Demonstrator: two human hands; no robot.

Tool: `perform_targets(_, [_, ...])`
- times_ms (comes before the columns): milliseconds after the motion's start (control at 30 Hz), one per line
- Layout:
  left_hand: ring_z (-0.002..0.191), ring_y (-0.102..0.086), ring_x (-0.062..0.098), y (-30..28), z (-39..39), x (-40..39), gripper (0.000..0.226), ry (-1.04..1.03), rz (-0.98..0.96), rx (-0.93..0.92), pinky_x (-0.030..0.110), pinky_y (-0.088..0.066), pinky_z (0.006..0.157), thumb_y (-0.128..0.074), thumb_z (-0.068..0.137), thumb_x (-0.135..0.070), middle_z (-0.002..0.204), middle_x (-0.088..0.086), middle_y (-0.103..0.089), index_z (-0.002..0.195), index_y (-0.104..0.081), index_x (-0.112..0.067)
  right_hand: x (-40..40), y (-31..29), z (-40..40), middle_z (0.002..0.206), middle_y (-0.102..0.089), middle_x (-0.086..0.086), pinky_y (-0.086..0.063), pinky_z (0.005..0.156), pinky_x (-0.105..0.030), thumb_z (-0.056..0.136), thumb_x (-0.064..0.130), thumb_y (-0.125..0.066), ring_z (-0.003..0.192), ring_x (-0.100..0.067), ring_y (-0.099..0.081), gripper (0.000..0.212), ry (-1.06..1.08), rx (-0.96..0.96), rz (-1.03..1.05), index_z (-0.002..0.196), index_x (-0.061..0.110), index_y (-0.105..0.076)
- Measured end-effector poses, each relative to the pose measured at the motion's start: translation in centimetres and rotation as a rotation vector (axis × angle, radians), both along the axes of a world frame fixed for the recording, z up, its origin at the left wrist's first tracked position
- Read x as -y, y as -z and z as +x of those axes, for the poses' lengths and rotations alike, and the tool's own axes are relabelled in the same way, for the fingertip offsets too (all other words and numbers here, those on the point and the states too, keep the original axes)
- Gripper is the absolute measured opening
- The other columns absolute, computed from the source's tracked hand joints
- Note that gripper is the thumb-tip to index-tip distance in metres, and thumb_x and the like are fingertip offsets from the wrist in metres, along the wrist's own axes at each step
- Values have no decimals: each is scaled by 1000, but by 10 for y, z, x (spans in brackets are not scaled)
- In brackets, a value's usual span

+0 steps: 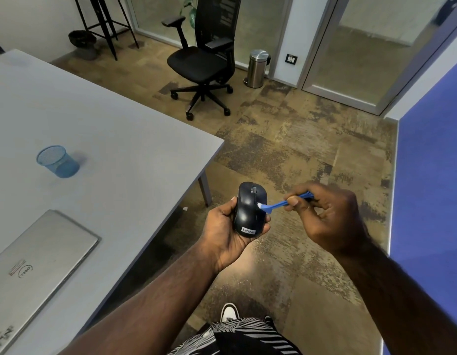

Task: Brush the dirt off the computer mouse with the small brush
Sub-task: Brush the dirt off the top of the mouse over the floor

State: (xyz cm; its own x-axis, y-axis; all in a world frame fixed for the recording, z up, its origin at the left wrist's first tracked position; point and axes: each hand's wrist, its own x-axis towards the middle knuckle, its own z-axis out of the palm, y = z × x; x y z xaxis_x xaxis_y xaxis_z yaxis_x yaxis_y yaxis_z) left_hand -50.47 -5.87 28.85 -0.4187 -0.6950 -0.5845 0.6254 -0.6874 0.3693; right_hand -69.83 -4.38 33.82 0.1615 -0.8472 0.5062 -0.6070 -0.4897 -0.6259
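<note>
A black computer mouse with a white label near its rear end lies top side up in my left hand, held in the air off the table's right edge. My right hand pinches the handle of a small blue brush between thumb and fingers. The brush's white bristle tip touches the right side of the mouse, just behind the buttons. The far end of the brush handle sticks out past my fingers.
A grey table fills the left side, with a blue mesh cup and a shut silver laptop on it. A black office chair and a steel bin stand on the carpet beyond. A blue wall is at right.
</note>
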Motion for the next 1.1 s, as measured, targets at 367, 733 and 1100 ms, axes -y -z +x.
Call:
perform_targets(367, [87, -62, 36, -3, -3, -4, 48, 68, -16, 35, 42, -55, 72, -35, 98, -32, 115, 26, -61, 124, -58, -1, 19, -2, 9, 73, -72, 5, -56, 53, -36, 91, 16, -61, 66, -9, -71, 10, 53, -9, 14, 94, 14, -71])
perform_targets(733, [85, -64, 37, -3, 0, -4, 45, 68, -5, 47, 40, -58, 69, -37, 98, -32, 114, 26, -63, 123, -60, -2, 30, -6, 8, 71, -70, 7, -57, 53, -39, 92, 23, -58, 64, -10, -70, 10, 152, -12, 62, 93, 21, -69])
perform_targets(1100, [86, -64, 37, -3, 0, -7, 46, 79, -18, 43, 40, -57, 70, -39, 96, -32, 115, 25, -64, 127, -58, -3, 32, -10, 9, 70, -71, 2, -58, 56, -43, 93, 16, -62, 63, -17, -70, 9, 201, -13, 99, 93, 15, -70])
